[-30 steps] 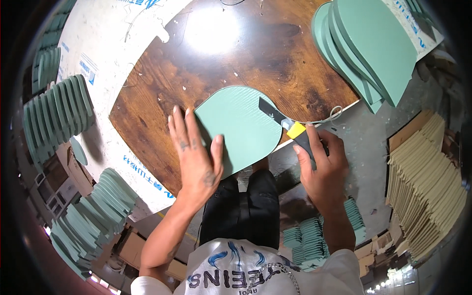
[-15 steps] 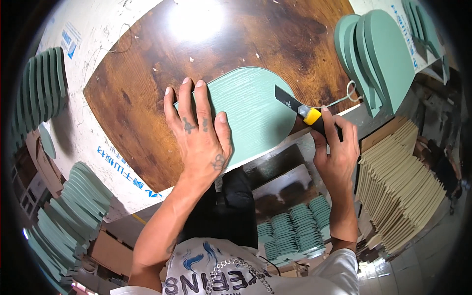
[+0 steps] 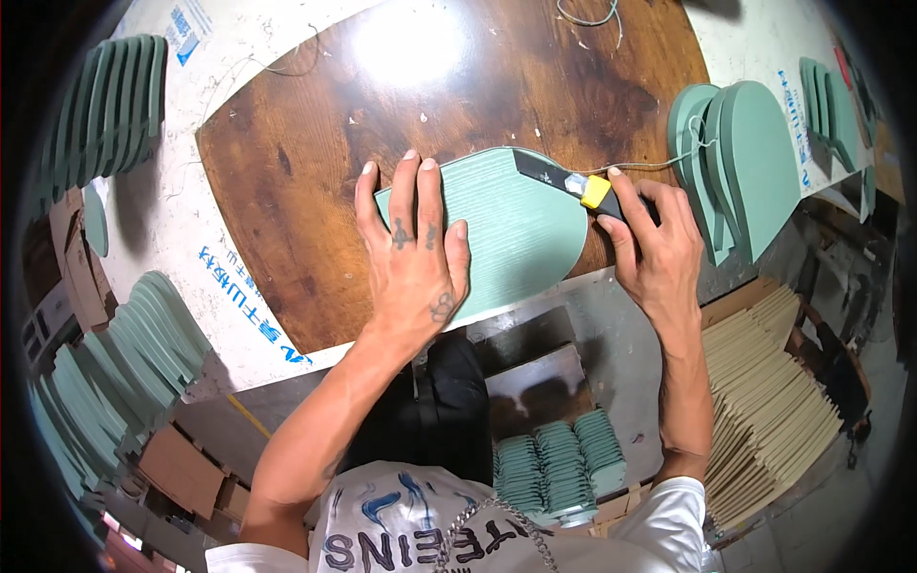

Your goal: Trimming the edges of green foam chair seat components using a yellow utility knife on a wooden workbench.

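Note:
A rounded light-green foam piece (image 3: 516,224) with a finely ribbed top lies near the front edge of the brown wood-grain board. My left hand (image 3: 415,253) presses on its left part, fingers stretched out over it. In my right hand (image 3: 659,234) is a utility knife (image 3: 594,194) with a black blade and a yellow collar. The blade lies across the far right rim of the foam, its tip at the top of the curve. A thin trimmed strip (image 3: 635,166) trails rightward from near the blade and curls over the stacked green pieces.
Green pieces (image 3: 759,162) stand at the board's right, with more at the far left (image 3: 119,105) and lower left (image 3: 143,349). Below the table are green stacks (image 3: 549,468) and a row of cream sheets (image 3: 774,401). A thread loop (image 3: 592,14) lies on the board (image 3: 296,191).
The knife has moved along the foam's rim, away from me and leftward. The trimmed strip reaches further onto the right stack. My left hand keeps its hold on the foam; the whole view has shifted.

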`<state>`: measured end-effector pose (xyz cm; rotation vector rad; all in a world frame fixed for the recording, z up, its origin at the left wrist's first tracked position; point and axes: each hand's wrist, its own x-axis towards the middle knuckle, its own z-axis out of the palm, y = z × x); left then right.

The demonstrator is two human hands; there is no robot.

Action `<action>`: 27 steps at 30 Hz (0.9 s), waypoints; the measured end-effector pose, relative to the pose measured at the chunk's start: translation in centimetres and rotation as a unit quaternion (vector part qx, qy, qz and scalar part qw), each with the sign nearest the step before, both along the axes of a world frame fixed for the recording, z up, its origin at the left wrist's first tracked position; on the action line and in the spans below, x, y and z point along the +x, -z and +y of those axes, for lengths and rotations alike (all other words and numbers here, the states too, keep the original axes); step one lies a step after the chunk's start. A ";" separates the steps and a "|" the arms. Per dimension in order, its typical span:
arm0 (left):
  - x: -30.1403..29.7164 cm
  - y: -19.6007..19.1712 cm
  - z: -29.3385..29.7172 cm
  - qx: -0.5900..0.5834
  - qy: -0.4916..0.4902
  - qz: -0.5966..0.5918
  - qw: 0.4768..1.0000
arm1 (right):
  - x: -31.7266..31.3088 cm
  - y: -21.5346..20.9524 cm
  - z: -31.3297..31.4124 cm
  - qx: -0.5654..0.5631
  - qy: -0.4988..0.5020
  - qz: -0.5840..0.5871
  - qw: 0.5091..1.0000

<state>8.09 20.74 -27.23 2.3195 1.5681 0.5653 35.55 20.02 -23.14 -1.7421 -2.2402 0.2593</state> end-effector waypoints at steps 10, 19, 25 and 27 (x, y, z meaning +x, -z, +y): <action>-1.0 -2.3 -3.3 -0.103 -0.126 0.005 0.987 | -2.1 0.7 -7.4 -0.068 0.196 0.173 0.963; 1.6 -5.6 -5.8 -0.233 -0.182 -0.279 0.914 | -12.7 0.1 -10.6 -0.134 0.375 0.431 0.810; 0.3 -6.1 -4.3 -0.242 -0.259 -0.406 0.842 | -11.3 -1.4 -11.2 -0.207 0.366 0.593 0.686; -0.7 -6.2 -3.8 -0.255 -0.263 -0.448 0.815 | -10.2 -0.8 -11.0 -0.148 0.380 0.565 0.717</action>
